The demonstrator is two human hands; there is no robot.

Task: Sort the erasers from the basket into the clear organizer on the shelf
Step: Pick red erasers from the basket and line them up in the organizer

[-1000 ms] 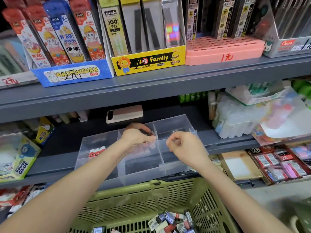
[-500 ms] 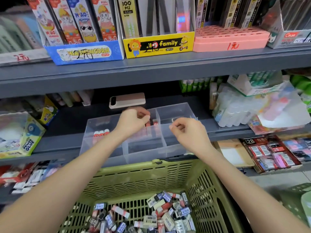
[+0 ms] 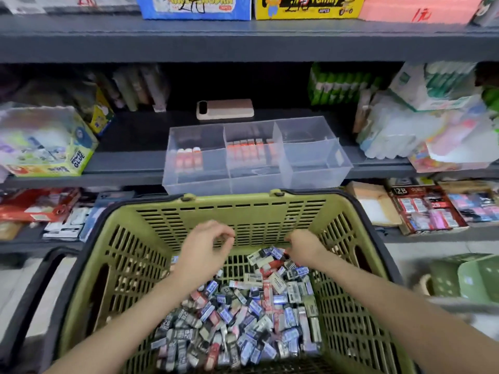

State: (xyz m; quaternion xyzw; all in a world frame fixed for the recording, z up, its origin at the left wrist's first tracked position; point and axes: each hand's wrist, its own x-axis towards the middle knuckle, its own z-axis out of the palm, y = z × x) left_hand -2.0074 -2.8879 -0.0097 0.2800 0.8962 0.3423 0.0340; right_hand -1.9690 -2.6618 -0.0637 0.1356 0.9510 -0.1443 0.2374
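A green basket (image 3: 256, 209) sits below the shelf, holding a heap of several wrapped erasers (image 3: 243, 317). The clear organizer (image 3: 318, 168) stands on the shelf edge just beyond it. Its left compartment holds three red-and-white erasers (image 3: 189, 157), the middle one a row of several (image 3: 248, 149), and the right one looks empty. My left hand (image 3: 208, 247) hovers over the far end of the heap with fingers loosely curled and nothing in them. My right hand (image 3: 305, 247) reaches down onto erasers at the basket's far side, its fingertips hidden.
A phone (image 3: 225, 109) lies on the shelf behind the organizer. A glue box (image 3: 54, 152) stands to the left and plastic-wrapped packs (image 3: 405, 130) to the right. Boxes of 12B erasers (image 3: 426, 209) fill the lower shelf. Pale green baskets (image 3: 464, 276) sit at the right.
Both hands have come down from the organizer into the basket. The view has tilted down, showing the whole heap of erasers.
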